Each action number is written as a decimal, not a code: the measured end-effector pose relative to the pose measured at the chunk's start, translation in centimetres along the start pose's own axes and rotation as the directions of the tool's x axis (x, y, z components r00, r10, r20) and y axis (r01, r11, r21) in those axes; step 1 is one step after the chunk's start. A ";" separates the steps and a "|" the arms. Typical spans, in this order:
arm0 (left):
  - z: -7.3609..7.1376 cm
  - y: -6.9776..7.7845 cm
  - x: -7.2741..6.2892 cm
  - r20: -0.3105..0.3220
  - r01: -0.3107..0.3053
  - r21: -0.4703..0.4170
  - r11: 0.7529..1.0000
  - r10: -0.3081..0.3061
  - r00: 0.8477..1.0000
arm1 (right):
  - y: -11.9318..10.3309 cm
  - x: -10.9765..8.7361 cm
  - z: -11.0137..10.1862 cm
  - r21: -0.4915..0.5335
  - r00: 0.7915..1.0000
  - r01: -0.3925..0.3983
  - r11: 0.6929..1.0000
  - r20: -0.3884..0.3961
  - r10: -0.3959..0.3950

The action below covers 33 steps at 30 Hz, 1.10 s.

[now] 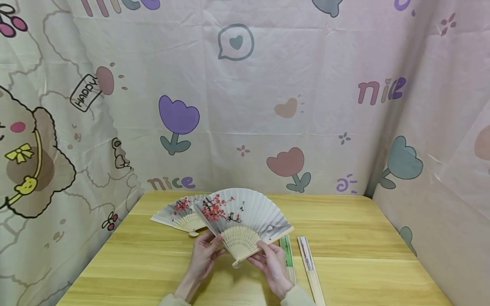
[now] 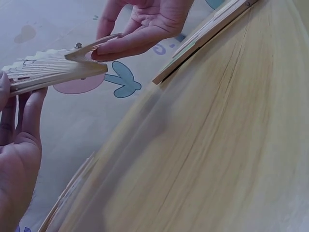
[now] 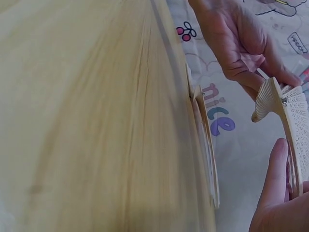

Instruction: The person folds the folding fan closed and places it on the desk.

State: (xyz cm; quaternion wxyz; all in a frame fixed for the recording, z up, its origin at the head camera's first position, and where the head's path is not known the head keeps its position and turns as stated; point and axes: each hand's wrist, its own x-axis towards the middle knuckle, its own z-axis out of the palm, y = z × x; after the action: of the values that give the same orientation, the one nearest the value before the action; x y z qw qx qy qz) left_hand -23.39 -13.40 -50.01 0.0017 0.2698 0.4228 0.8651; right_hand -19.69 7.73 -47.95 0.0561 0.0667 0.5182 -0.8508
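Note:
Both hands hold up a spread folding fan, white paper with red blossoms and pale pierced ribs, above the table. My left hand pinches its left outer rib, the thumb on the front. On the other side, my right hand grips the right outer rib between thumb and fingers. The ribs gather at a rounded pivot end, which points down toward me between the hands. Behind the left hand a second open fan with a similar blossom print lies on the table, partly covered by the raised one.
Right of the hands lie two folded fans, a green one partly behind the right hand and a white one beside it. The wooden table ends at a printed cloth backdrop, with cloth on both sides too.

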 end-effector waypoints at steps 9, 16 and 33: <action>-0.1 -0.3 0.1 0.076 0.007 -0.044 0.999 -0.004 0.997 | 0.0 -0.1 -0.3 -0.028 1.000 -0.003 1.000 0.030 0.004; 0.1 -0.3 0.2 0.076 0.021 -0.017 1.000 -0.019 0.997 | 0.3 0.2 -0.4 -0.046 0.999 -0.007 0.999 0.045 0.009; 0.2 -0.6 0.2 0.108 -0.006 -0.003 1.000 0.006 0.994 | 0.4 -0.2 -0.7 -0.086 0.994 -0.033 0.996 0.100 0.041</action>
State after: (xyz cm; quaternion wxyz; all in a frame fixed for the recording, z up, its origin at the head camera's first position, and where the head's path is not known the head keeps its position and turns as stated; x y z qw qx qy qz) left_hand -23.60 -12.81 -50.22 0.0223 0.3176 0.4202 0.8497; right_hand -19.43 8.12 -48.59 0.1008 0.0305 0.5488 -0.8293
